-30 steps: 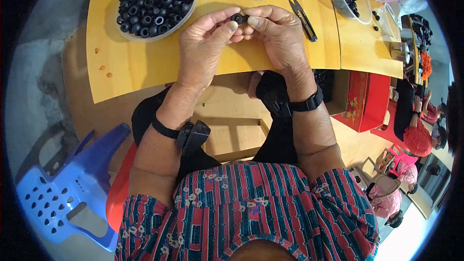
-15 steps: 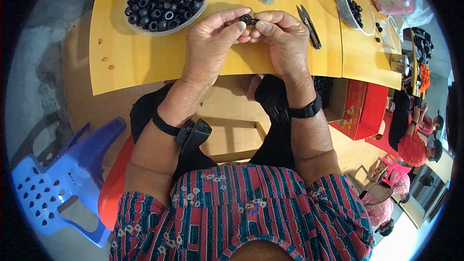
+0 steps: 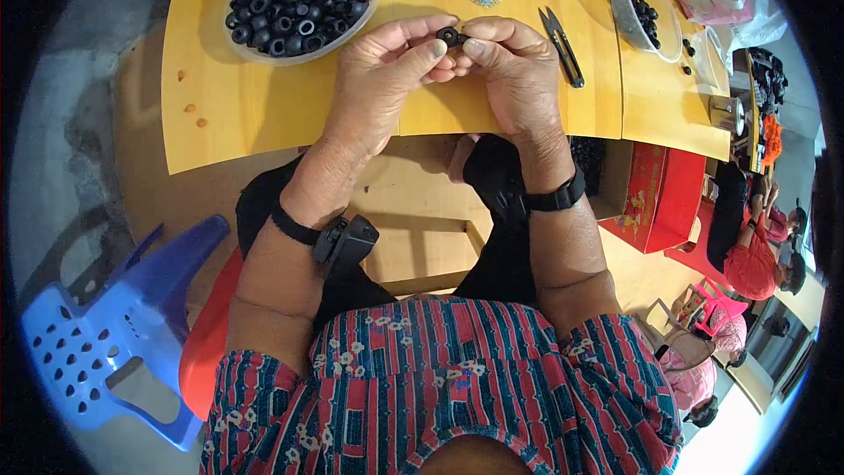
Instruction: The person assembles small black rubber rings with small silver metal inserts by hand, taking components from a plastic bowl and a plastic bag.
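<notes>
The left hand [image 3: 387,62] and right hand [image 3: 517,66] together pinch a small black piece [image 3: 449,36] at their fingertips — holed face up, left hand nearer, length seemingly running toward the right — right of the round tub [image 3: 349,32]; snips [image 3: 574,73] lie farther right.

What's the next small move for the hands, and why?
Probably turn the black holed piece in the left hand slightly toward the right hand: left fingers pinch it, and its hole faces up, not toward the right fingers close beside it.
</notes>
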`<state>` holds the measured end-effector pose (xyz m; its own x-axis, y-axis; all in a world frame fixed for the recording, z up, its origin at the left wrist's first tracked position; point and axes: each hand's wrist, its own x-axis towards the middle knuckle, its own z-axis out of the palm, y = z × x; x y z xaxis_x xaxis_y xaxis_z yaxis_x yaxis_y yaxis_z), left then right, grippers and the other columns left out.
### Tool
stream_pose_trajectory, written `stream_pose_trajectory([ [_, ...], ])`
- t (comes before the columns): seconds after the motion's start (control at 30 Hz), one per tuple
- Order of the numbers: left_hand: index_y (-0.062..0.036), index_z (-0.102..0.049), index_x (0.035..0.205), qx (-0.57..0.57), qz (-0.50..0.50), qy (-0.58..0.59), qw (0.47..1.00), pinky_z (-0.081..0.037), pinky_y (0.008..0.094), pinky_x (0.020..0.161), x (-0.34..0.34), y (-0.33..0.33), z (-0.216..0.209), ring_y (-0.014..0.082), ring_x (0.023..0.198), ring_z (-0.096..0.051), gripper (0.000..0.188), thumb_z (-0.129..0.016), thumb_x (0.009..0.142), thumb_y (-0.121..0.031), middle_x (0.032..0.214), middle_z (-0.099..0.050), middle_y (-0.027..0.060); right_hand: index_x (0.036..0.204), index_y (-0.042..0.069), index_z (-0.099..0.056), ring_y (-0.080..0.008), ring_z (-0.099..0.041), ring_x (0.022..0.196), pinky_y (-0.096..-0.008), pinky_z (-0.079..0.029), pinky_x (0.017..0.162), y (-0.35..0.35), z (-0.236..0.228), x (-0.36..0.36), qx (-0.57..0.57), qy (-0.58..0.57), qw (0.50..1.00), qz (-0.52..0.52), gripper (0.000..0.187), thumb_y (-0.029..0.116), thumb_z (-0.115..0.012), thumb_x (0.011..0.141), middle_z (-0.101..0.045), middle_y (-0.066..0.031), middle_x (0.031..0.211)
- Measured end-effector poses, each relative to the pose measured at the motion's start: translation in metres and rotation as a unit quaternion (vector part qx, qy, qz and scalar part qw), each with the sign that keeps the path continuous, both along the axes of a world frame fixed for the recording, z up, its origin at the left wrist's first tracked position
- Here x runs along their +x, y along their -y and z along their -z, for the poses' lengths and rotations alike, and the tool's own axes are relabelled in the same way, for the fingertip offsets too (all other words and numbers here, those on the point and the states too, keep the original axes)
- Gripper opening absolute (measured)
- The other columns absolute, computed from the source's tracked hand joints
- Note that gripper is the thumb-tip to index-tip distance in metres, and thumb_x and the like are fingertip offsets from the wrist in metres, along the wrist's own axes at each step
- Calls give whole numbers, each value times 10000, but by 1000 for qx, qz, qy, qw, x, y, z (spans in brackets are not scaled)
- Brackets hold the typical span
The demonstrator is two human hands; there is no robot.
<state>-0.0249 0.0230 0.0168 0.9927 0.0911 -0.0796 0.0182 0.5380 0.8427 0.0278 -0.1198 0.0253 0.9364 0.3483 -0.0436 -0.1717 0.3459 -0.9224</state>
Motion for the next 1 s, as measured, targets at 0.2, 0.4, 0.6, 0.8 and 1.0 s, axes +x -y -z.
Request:
stream_pose_trajectory([
  [0.2, 20, -559, 1127, -24, 39, -13, 999, -501, 223, 730, 0, -6, -3, 96, 751, -585, 275, -560, 870, -77, 884, -618, 55, 845, -30, -627, -135, -594, 667, -253, -509, 649, 1, 1, 3, 23, 44, 998, -38, 84, -50, -628, 764, -634, -80, 750],
  [0.4, 16, -560, 1127, -18, 41, -10, 999, -504, 231, 749, 0, -4, -2, 96, 758, -585, 270, -554, 877, -86, 905, -618, 58, 936, -12, -601, -137, -600, 691, -248, -511, 657, 5, -2, 9, 57, -13, 994, -91, 182, -36, -636, 759, -615, -59, 765],
  [0.6, 17, -565, 1119, -20, 38, 6, 999, -517, 238, 752, 0, -2, -1, 93, 743, -589, 258, -548, 875, -68, 878, -620, 59, 971, -5, -598, -132, -600, 698, -254, -518, 685, 8, -5, 14, 57, -77, 986, -134, 197, 3, -639, 778, -612, -53, 785],
  [0.8, 20, -570, 1102, -29, 27, 25, 999, -535, 252, 736, -1, 0, -5, 93, 737, -589, 238, -532, 884, -69, 859, -613, 59, 1011, -30, -595, -123, -593, 689, -258, -517, 699, 11, -9, 13, 9, -61, 980, -190, 225, 85, -621, 819, -630, -68, 834],
  [1.0, 11, -577, 1085, -3, 27, 34, 999, -548, 257, 714, -1, -1, -5, 100, 730, -592, 218, -520, 885, -53, 825, -603, 58, 1002, -32, -605, -106, -579, 673, -243, -506, 683, 12, -11, 13, -26, -48, 979, -198, 244, 136, -622, 826, -633, -70, 811],
])
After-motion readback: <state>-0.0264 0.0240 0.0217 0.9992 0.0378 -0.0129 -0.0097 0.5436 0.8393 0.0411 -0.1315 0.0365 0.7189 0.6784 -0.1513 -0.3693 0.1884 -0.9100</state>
